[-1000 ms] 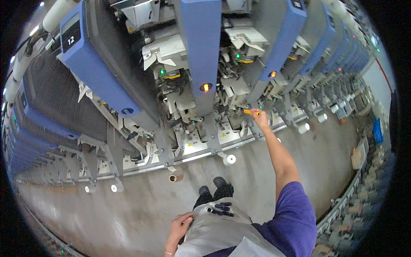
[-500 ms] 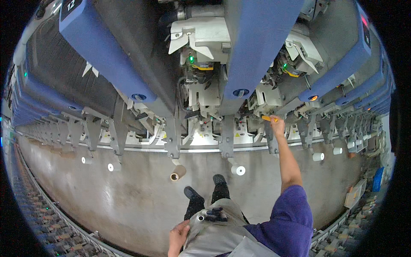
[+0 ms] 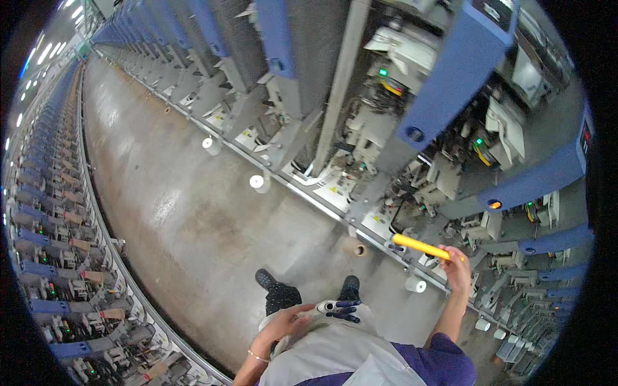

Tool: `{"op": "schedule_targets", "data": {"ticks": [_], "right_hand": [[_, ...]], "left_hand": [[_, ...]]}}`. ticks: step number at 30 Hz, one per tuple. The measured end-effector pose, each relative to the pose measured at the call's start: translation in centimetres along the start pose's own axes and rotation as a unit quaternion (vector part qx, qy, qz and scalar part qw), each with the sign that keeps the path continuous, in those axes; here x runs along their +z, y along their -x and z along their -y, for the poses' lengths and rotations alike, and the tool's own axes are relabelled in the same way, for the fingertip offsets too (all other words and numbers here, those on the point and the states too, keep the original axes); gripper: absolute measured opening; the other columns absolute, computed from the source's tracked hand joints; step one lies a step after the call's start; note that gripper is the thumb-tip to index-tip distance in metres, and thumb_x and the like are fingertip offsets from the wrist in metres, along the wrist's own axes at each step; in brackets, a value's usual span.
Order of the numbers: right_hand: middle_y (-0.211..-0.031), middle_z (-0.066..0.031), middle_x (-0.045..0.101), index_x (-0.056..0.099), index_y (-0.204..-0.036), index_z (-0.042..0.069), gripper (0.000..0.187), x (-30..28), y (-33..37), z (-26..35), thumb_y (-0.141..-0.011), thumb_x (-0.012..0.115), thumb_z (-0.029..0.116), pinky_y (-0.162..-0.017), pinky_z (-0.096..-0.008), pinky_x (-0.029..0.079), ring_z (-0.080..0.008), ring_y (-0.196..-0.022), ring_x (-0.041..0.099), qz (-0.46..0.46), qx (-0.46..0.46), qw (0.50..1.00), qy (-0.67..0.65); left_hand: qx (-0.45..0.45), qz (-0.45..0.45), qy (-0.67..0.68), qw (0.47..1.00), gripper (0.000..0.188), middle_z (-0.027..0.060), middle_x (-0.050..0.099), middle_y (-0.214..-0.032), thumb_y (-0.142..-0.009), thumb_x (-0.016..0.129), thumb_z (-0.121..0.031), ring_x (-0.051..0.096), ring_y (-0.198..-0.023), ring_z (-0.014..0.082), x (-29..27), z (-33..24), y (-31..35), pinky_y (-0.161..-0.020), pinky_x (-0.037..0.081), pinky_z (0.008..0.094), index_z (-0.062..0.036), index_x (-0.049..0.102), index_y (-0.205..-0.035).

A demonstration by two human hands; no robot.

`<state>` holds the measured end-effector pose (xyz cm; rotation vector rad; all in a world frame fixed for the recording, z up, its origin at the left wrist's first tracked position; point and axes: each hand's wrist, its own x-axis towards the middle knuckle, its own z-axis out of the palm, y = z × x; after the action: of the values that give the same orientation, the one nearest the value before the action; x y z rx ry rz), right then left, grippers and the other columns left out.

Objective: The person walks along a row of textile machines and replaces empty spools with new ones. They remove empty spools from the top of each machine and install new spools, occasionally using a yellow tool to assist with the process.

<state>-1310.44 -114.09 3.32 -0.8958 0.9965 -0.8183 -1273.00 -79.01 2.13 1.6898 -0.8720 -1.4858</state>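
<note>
My right hand (image 3: 458,271) is closed around one end of a slim yellow stick (image 3: 418,246). Its free end points left, in front of the lower part of the machine row. Over my light grey apron (image 3: 322,354) lies my left hand (image 3: 286,325), fingers stretched out and nothing visibly held. Just beyond those fingertips, a small white tube-like piece with a dark hole (image 3: 326,307) and the dark blue fingers of a glove (image 3: 346,312) show at the apron's front.
A long row of machines with blue panels (image 3: 444,83) runs along the far side and right, edged by a metal rail (image 3: 302,193). White yarn cones (image 3: 259,183) and a brown cone (image 3: 354,246) stick out below it. Another machine row (image 3: 58,257) lines the left of the grey floor (image 3: 174,212).
The view has turned left along the aisle. My right hand has drawn back from the machine with the yellow stick. My left hand has moved across the apron's front, its fingers now extended.
</note>
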Motion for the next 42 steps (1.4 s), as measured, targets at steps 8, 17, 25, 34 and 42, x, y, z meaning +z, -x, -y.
{"op": "schedule_targets", "data": {"ticks": [8, 17, 25, 34, 42], "right_hand": [[-0.132, -0.0147, 0.058, 0.062, -0.118, 0.0, 0.029, 36.6, -2.5, -12.6, -0.092, 0.062, 0.013, -0.077, -0.0286, 0.056, -0.0186, -0.091, 0.066, 0.165, 0.164, 0.969, -0.077], [-0.132, -0.0158, 0.056, 0.044, -0.14, -0.001, 0.046, 62.9, -3.9, -22.8, -0.098, 0.054, 0.011, -0.09, -0.0276, 0.055, -0.0196, -0.105, 0.064, 0.268, 0.359, 0.893, -0.041], [-0.095, -0.0029, 0.061, 0.055, -0.127, -0.003, 0.033, 78.7, -17.7, -35.5, -0.097, 0.056, 0.012, -0.067, -0.0213, 0.051, -0.0097, -0.077, 0.057, 0.271, 0.433, 0.855, 0.092], [-0.112, -0.0047, 0.064, 0.05, -0.133, 0.002, 0.041, 93.2, -27.7, -40.9, -0.094, 0.056, 0.009, -0.072, -0.0246, 0.05, -0.0087, -0.082, 0.058, 0.249, 0.482, 0.818, 0.19], [-0.103, -0.0036, 0.064, 0.054, -0.127, 0.002, 0.034, 105.0, -29.4, -44.9, -0.093, 0.056, 0.009, -0.067, -0.0231, 0.049, -0.0075, -0.073, 0.055, 0.194, 0.455, 0.843, 0.212]], "left_hand": [[0.065, 0.201, 0.195, 0.958, 0.071, 0.009, 0.031, -0.155, -0.098, 0.049, -0.048, 0.032, -0.14, 0.0227, -25.6, 10.9, -1.0, -0.114, 0.026, 0.0395, -0.0057, 0.028, -0.151], [0.204, 0.136, 0.04, 0.969, 0.041, 0.016, 0.058, -0.127, -0.096, 0.057, -0.034, 0.053, -0.118, 0.0289, -42.1, 14.1, 0.7, -0.104, 0.038, 0.0383, -0.0082, 0.056, -0.129], [0.216, -0.086, -0.074, 0.97, 0.031, 0.0144, 0.049, -0.14, -0.081, 0.076, -0.032, 0.048, -0.125, 0.0321, -63.1, 12.7, -6.6, -0.101, 0.041, 0.041, -0.0149, 0.066, -0.105], [0.164, 0.089, -0.039, 0.982, 0.035, 0.0129, 0.068, -0.092, -0.09, 0.064, -0.042, 0.065, -0.086, 0.0323, -79.1, 9.9, -13.3, -0.073, 0.049, 0.0392, -0.0095, 0.057, -0.1], [0.204, 0.17, -0.027, 0.964, 0.04, 0.0053, 0.055, -0.134, -0.099, 0.046, -0.047, 0.059, -0.113, 0.0265, -94.2, 14.1, -16.0, -0.094, 0.046, 0.0357, -0.0255, 0.061, -0.129]]}}
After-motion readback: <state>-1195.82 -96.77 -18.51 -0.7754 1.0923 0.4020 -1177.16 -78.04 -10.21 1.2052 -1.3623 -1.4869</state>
